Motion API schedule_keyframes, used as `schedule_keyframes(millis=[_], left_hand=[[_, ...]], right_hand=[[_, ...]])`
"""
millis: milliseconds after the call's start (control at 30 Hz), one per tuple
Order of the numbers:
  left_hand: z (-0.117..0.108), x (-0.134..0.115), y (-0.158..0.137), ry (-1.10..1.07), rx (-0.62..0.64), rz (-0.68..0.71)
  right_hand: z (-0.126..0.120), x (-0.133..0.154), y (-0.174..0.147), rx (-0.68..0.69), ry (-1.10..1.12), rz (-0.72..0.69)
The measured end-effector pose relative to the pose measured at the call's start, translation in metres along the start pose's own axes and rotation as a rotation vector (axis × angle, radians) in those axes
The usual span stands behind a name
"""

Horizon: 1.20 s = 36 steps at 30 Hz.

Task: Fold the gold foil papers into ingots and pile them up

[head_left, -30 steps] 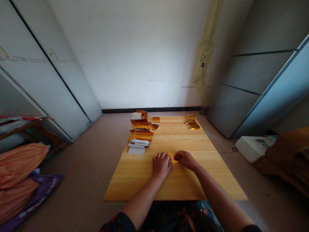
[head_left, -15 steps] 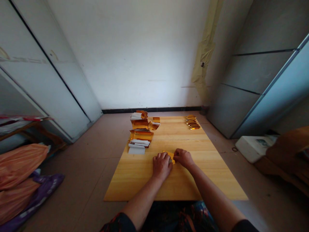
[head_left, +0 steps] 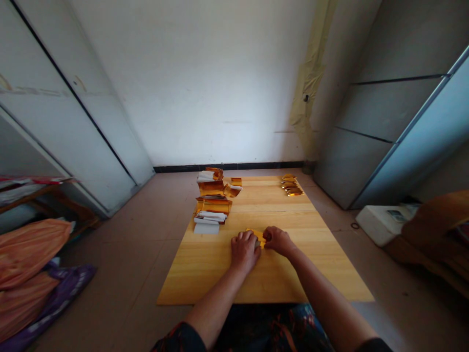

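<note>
A small sheet of gold paper (head_left: 259, 236) lies on the wooden board between my hands, mostly covered by them. My left hand (head_left: 245, 250) is closed over its left side and holds it down, fingers bent and thumb along the near edge. At the right end of the paper, my right hand (head_left: 277, 240) pinches the edge between thumb and fingertips. Something greyish shows by the left thumb, too small to name. Stacks of gold paper (head_left: 214, 206) with white backs lie at the board's left. Folded gold paper pieces (head_left: 292, 186) sit in a row at the far right.
The pale wooden board (head_left: 205, 274) stands before a white wall. Loose gold pieces (head_left: 234, 188) lie near its back left. A white box (head_left: 383, 225) is on the floor at right, orange and purple bags (head_left: 32, 278) at left, with grey cabinets on both sides.
My right hand shifts very slightly at the right end of the gold paper, and the paper's edge there looks a little different. My left hand stays in place; the view moves slightly.
</note>
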<state>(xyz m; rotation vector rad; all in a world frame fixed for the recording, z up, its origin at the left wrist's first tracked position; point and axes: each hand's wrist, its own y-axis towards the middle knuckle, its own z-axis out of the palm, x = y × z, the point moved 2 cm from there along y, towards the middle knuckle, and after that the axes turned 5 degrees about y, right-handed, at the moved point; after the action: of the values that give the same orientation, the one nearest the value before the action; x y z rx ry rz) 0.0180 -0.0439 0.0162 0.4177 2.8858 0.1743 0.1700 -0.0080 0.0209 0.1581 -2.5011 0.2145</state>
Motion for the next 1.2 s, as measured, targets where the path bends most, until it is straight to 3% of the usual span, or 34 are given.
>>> schedule_keyframes(millis=[167,433,700,900,1200], left_hand=[[0.001,0.000,0.000,-0.001,-0.002,0.006],[-0.002,-0.001,-0.001,-0.014,0.027,-0.009],[-0.002,0.000,-0.003,-0.004,0.005,0.021],[-0.001,0.011,0.008,-0.044,0.052,0.049],[0.003,0.027,0.024,-0.062,0.005,0.102]], right_hand=[[0.000,-0.010,0.007,0.035,0.067,-0.009],[-0.001,0.003,0.000,-0.014,-0.067,0.008],[0.003,-0.013,0.007,-0.007,0.004,-0.056],[-0.001,0.000,-0.016,-0.041,-0.199,-0.230],[0.010,0.018,-0.038,-0.096,-0.311,-0.239]])
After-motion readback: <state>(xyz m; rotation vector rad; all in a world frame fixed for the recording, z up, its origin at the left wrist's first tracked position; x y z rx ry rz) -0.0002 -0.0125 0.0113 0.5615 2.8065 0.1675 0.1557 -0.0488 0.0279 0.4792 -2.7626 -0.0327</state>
